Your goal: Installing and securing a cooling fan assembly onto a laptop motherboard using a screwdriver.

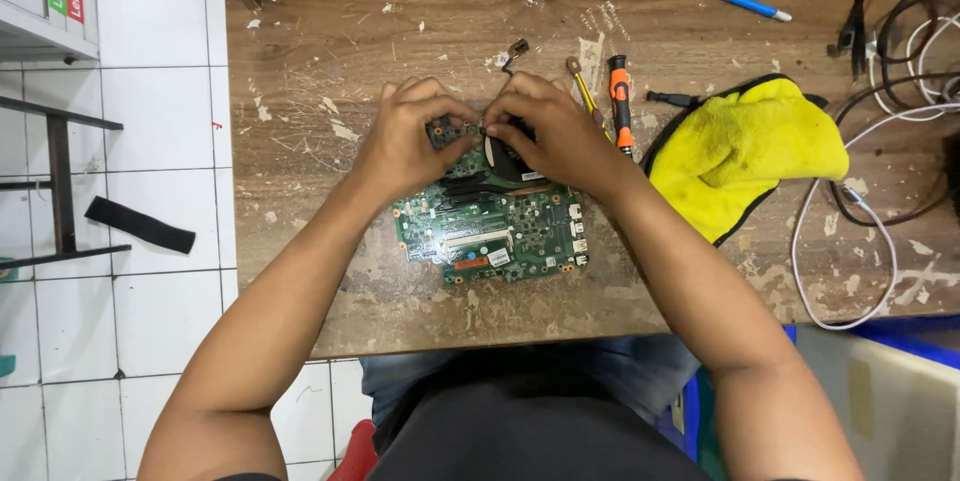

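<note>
A green circuit board (pixel 495 236) lies flat in the middle of a worn wooden table (pixel 330 61). A dark cooling fan with copper pipes (pixel 500 166) sits on the board's far half. My left hand (pixel 410 141) rests on the board's far left corner, fingertips pressed at the fan's edge. My right hand (pixel 560 136) covers the fan's far right side, fingers curled onto it. The fingertips of both hands meet above the fan. What lies under the fingers is hidden.
An orange-and-black screwdriver (pixel 621 101) and a thinner yellow-handled one (pixel 583 89) lie right of my hands. A yellow cloth (pixel 745 151) sits further right, with white and black cables (pixel 850 241) beyond. A blue pen (pixel 740 1) lies at the back. Tiled floor is left.
</note>
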